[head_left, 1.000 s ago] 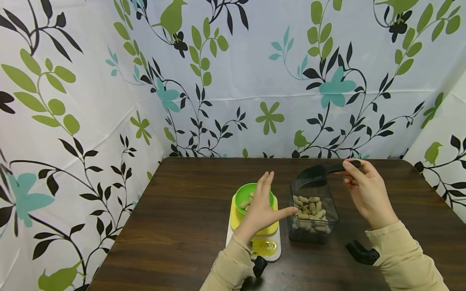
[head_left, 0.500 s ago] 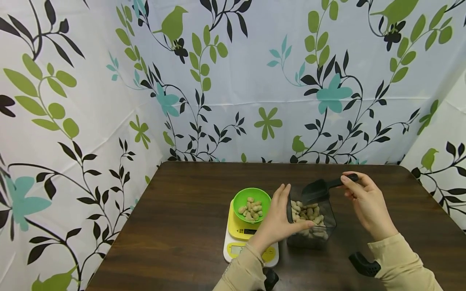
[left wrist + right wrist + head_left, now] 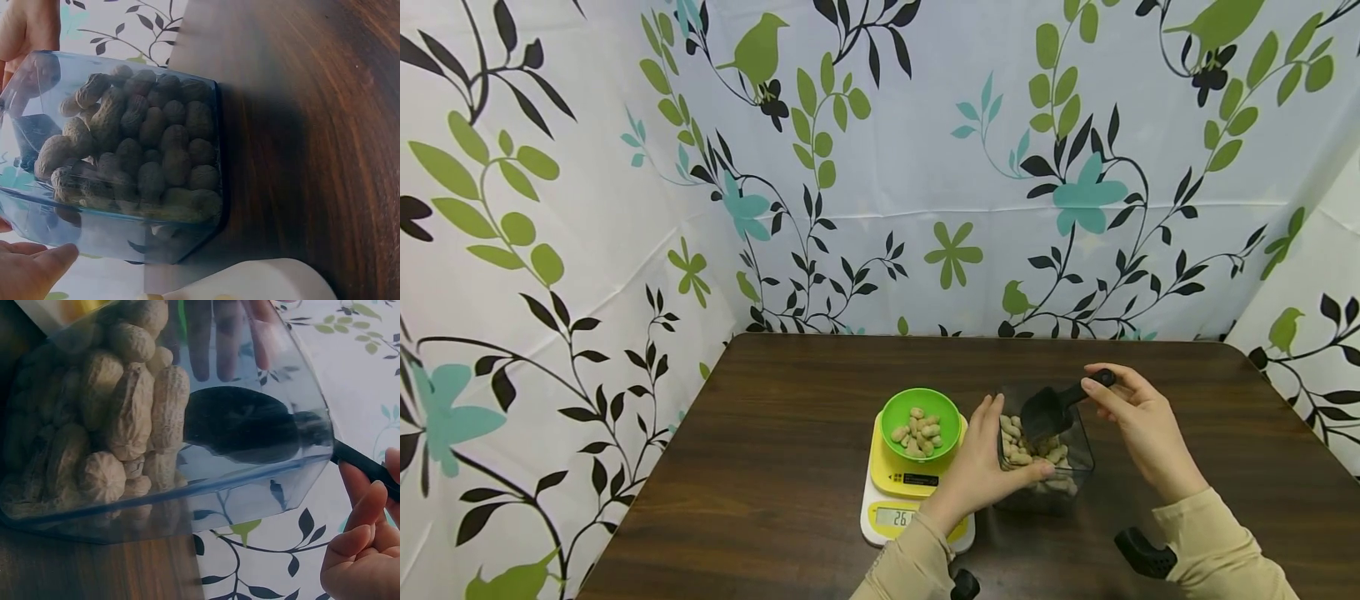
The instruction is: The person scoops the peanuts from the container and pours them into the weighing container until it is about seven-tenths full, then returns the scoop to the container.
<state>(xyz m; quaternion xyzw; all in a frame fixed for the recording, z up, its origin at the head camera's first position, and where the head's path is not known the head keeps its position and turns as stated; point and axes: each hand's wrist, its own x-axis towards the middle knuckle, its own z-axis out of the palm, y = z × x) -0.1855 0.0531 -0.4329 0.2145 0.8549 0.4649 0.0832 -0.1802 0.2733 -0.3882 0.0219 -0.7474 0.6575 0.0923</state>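
A black scoop [image 3: 1045,414] dips into a clear plastic container [image 3: 1084,450] of peanuts [image 3: 1015,446], its tip at the nuts. My right hand [image 3: 1138,425] pinches the scoop's handle between thumb and fingers above the container's right side. My left hand [image 3: 981,471] rests against the container's left side, fingers straight along the wall and thumb across the front rim. Through the wall in the right wrist view, the left fingers [image 3: 226,340] show flat against the far side. Left of this hand, a green bowl [image 3: 956,433] with several peanuts sits on a yellow and white kitchen scale [image 3: 880,479].
The scale's display [image 3: 895,517] reads about 26, partly cut off by the left sleeve [image 3: 910,558]. Everything stands on a dark wooden table [image 3: 760,467]. A leaf-patterned curtain [image 3: 880,167] hangs behind the table and along its sides.
My left hand has moved right from over the bowl to the container's side. The scoop has come down from above the rim into the container, tilting steeper.
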